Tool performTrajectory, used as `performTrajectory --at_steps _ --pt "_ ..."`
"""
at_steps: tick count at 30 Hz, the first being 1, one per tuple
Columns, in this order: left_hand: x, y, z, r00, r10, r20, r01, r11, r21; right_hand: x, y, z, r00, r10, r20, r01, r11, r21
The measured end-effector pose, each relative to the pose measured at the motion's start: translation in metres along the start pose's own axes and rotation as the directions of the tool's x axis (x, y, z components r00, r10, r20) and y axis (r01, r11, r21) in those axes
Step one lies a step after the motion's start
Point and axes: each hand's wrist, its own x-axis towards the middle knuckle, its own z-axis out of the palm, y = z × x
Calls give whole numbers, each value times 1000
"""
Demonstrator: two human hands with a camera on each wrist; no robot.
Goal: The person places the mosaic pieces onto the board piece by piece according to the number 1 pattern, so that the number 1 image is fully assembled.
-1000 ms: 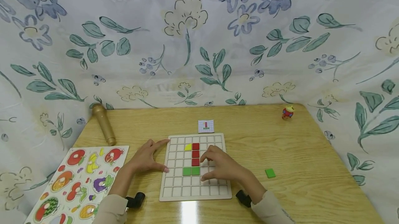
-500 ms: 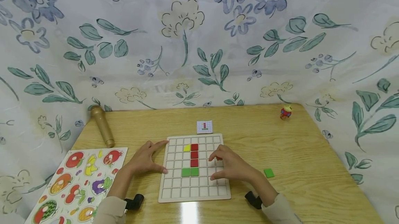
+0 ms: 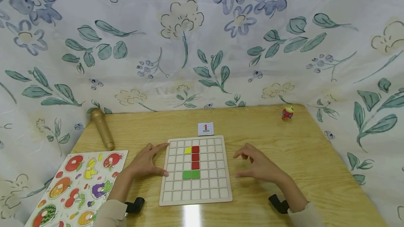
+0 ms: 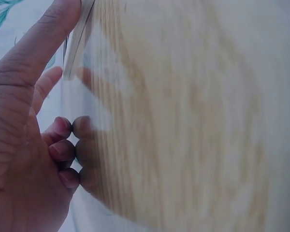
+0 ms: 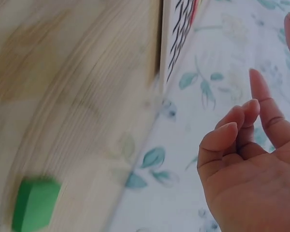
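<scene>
On the table lies a white grid board (image 3: 213, 184). A column of red square tiles (image 3: 195, 157) is set in it, with a yellow round-edged tile (image 3: 188, 150) beside the top one and two green square tiles (image 3: 191, 174) below. My left hand (image 3: 146, 162) rests at the board's left edge, index finger and thumb spread along it. To the right of the board, my right hand (image 3: 259, 164) is in the air with fingers loosely bent, holding nothing. A loose green tile (image 5: 37, 203) shows in the right wrist view; my right hand and forearm hide it from the head view.
A small pattern card (image 3: 206, 129) lies just behind the board. A fruit puzzle board (image 3: 85, 178) is at the left, with a brown wooden cylinder (image 3: 102, 129) behind it. A small red and yellow toy (image 3: 287, 113) stands at the back right.
My right hand has moved from over the board out to the right, now covering the place of the loose green tile. My left hand has stayed at the board's edge.
</scene>
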Motion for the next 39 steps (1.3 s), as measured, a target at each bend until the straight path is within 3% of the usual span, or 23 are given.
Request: performTrajectory --at_steps 6,16,24,32,39 --pt "-6 -3 -1 1000 -20 -3 20 1000 7 -14 12 -13 998 -42 -50 43 999 18" --pt "-17 -8 -2 999 -30 -22 30 999 13 -25 22 -21 996 -74 -50 75 997 25" --pt "-23 -11 -4 999 -7 -51 7 1000 10 -31 35 -29 999 -6 -35 8 999 47" --pt "-9 -7 -2 999 -36 -17 36 999 19 -46 50 -44 998 27 -61 -23 998 61" --pt "0 3 -2 1000 -15 -7 15 998 67 -64 56 -49 997 51 -65 -45 995 84"
